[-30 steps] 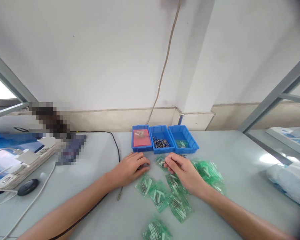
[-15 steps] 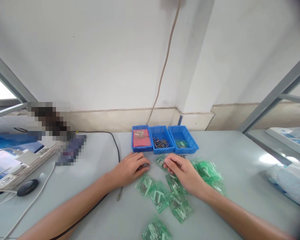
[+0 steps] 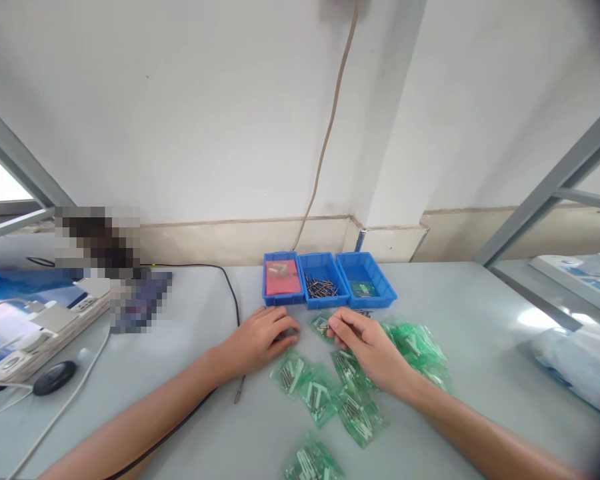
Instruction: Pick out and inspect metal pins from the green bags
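My left hand rests on the table, its fingers loosely bent and apart from the thumb, with nothing in it. My right hand is closed in a pinch, thumb against index finger. Its fingertips meet the right edge of a small green plastic bag; what they grip is too small to make out. Between and below the hands lie several green bags with thin metal pieces and white strips inside. A few loose metal pieces lie just beyond my right hand.
At the back stand three blue bins: one with a red packet, one with loose metal pins, one with a green bag. More green bags are heaped right. A black cable, power strip and mouse-like black object lie left.
Both hands hold almost the same positions. The view has shifted very slightly; no bag or bin has visibly moved.
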Action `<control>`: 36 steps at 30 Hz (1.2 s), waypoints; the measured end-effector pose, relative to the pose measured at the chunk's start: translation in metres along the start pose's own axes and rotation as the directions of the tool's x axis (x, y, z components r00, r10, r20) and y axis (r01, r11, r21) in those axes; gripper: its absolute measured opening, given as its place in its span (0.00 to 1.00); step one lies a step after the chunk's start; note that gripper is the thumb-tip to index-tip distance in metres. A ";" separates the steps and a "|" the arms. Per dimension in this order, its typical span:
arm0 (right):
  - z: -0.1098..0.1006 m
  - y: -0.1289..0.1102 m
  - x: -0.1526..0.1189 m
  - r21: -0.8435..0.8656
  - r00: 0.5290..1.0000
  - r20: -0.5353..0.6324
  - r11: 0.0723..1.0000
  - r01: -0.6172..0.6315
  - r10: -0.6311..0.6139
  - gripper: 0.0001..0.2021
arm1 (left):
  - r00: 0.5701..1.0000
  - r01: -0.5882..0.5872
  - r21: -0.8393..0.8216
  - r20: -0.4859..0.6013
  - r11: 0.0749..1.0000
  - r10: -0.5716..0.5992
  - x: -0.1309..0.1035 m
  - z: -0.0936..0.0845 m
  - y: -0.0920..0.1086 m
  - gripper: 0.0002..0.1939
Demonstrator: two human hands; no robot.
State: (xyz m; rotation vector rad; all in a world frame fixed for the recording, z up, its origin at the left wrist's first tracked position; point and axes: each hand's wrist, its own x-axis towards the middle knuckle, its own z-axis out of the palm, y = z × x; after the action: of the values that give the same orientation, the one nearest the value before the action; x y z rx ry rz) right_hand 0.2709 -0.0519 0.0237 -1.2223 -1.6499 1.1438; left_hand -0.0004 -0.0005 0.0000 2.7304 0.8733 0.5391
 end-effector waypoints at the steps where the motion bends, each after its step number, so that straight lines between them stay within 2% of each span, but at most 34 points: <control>1: 0.000 0.000 0.000 0.002 1.000 0.000 1.000 0.001 -0.001 0.19 | 1.000 0.001 0.001 -0.002 1.000 -0.001 0.000 0.000 0.000 0.08; 17: 0.001 -0.002 0.001 -0.012 1.000 0.014 1.000 -0.009 0.009 0.19 | 1.000 0.005 0.004 -0.005 1.000 -0.005 -0.001 0.000 0.001 0.08; 24: 0.000 0.003 0.001 -0.078 1.000 0.028 0.997 0.003 -0.001 0.18 | 1.000 -0.006 -0.003 -0.015 1.000 0.006 0.000 0.001 0.000 0.08; 36: 0.000 0.000 0.000 -0.051 1.000 0.013 0.999 -0.005 0.005 0.18 | 1.000 -0.002 -0.001 -0.016 1.000 0.002 0.000 0.000 0.001 0.09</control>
State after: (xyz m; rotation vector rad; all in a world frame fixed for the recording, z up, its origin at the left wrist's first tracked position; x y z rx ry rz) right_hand 0.2710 -0.0515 0.0234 -1.2537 -1.6963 1.1215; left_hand 0.0003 -0.0010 0.0003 2.7307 0.8737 0.5619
